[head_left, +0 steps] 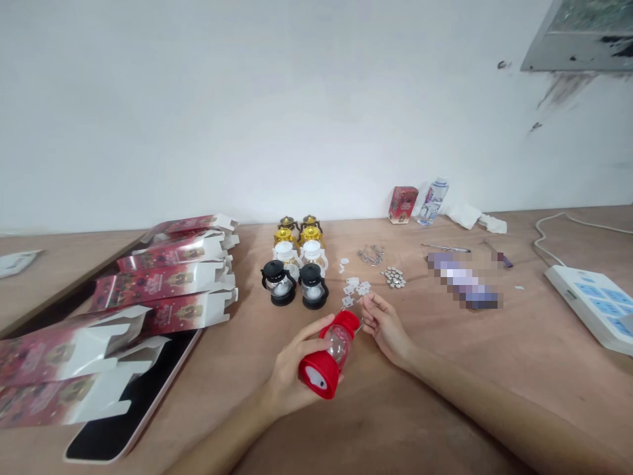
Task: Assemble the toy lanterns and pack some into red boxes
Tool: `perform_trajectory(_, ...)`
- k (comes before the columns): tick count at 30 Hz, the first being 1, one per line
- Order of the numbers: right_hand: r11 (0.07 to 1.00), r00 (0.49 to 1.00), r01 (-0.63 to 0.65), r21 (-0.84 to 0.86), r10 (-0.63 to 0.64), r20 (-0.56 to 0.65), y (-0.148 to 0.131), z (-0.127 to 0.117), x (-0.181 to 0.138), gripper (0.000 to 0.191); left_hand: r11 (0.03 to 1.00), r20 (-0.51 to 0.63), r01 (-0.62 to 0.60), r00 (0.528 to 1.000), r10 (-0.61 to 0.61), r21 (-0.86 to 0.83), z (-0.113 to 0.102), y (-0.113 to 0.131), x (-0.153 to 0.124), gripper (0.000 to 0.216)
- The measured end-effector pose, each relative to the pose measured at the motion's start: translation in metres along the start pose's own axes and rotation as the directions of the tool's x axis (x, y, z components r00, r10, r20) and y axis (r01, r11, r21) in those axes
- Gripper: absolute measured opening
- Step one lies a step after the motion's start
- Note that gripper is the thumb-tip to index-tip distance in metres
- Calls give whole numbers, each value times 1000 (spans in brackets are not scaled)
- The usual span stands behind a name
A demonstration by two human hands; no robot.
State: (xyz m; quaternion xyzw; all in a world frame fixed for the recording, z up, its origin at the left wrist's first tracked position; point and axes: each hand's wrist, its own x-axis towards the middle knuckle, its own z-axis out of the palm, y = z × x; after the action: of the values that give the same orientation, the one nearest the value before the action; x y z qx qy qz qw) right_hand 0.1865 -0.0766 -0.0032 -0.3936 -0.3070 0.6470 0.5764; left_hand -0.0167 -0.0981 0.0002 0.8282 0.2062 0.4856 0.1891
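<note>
My left hand (291, 369) is wrapped round a small red lantern (338, 343) with a clear body, tipped so that its base, with a white disc, faces me. The fingers of my right hand (383, 323) pinch a thin metal wire (360, 326) at the lantern's top end; its exact shape is partly hidden. Just beyond lie small white plastic tabs (353, 288). Several more lanterns stand upright in two columns: black ones (313, 287) nearest, then white (313, 256), gold (311, 236) and bronze (309, 222) ones.
Red printed boxes (168, 284) with open flaps lie at left on a black tray (106, 435). Beyond my right hand are metal wire hooks (370, 255) and button cells (393, 277). A screwdriver (448, 248), bottle (433, 201), upright box (403, 204) and power strip (593, 303) are further right.
</note>
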Motion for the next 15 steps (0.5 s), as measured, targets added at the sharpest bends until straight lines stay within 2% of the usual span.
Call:
perform_trajectory(3, 981, 958, -194, 28, 184, 219, -7, -6, 6, 32, 997, -25, -15, 1000, 13, -78, 2, 0, -4, 59)
perform_trajectory(6, 963, 903, -268, 24, 242, 355, -6, -5, 6, 30, 985, -45, -62, 997, 56, -161, 7, 0, -7, 61)
perform_trajectory(10, 962, 882, -271, 24, 239, 406, 0, -1, 2, 32, 973, -18, -96, 995, 94, -210, 14, 1, -11, 61)
perform_trajectory(15, 951, 866, -309, -4, 283, 412, -5, -2, -8, 30, 991, -2, -53, 999, 53, -125, 8, -1, -8, 61)
